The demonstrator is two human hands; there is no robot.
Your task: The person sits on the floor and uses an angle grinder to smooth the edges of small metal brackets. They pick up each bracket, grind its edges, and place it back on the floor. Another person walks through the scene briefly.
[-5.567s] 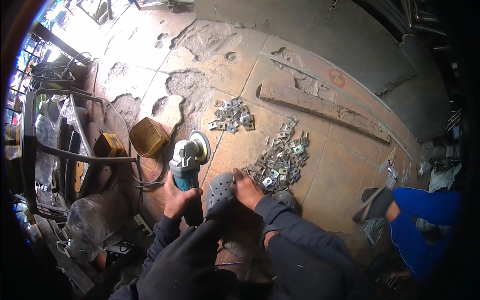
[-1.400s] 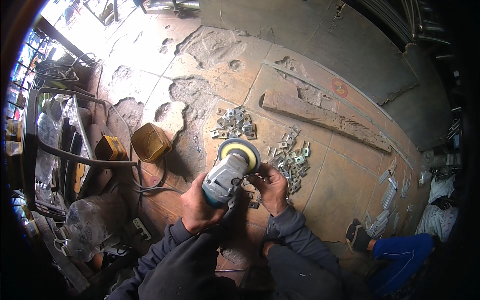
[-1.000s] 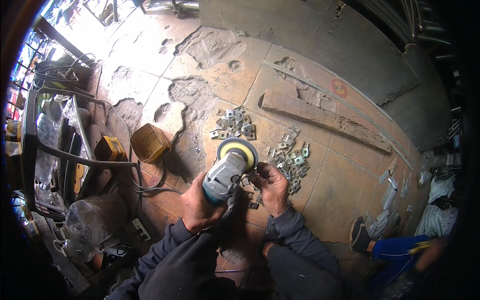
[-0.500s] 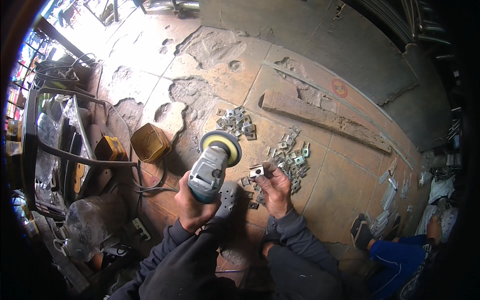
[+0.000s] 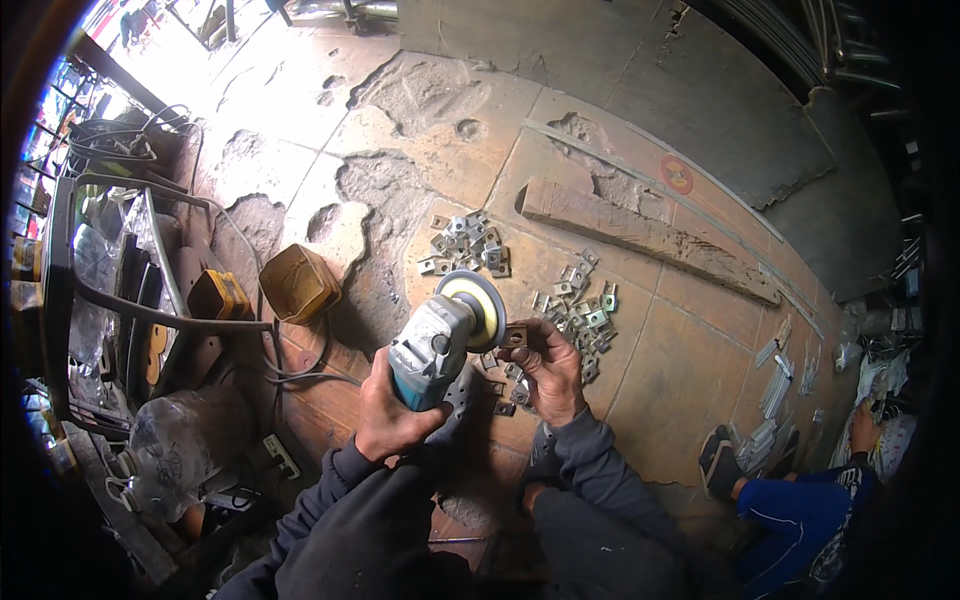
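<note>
My left hand [image 5: 385, 415] is wrapped round the body of a grey and teal angle grinder [image 5: 428, 350]. Its round yellowish disc [image 5: 487, 305] is tilted toward the right. Between thumb and fingers, my right hand [image 5: 556, 375] pinches a small metal bracket [image 5: 514, 338] with a round hole. The bracket sits right at the disc's edge; whether they touch I cannot tell. Beyond the disc lies a pile of similar metal brackets [image 5: 465, 243]. Another heap of brackets [image 5: 582, 312] spreads on the floor beyond my right hand, and a few lie below the disc near my shoe.
A wooden beam [image 5: 640, 237] lies across the tiled floor ahead. To the left are a yellow open container [image 5: 299, 284], a metal frame [image 5: 170, 316], a large clear plastic bottle [image 5: 190, 450] and a cable. Another person's blue-clad leg [image 5: 800, 520] and sandalled foot are at the right.
The grinder has swung to the right and its disc has tilted over to the bracket. My right hand has turned the bracket, which looks darker now.
</note>
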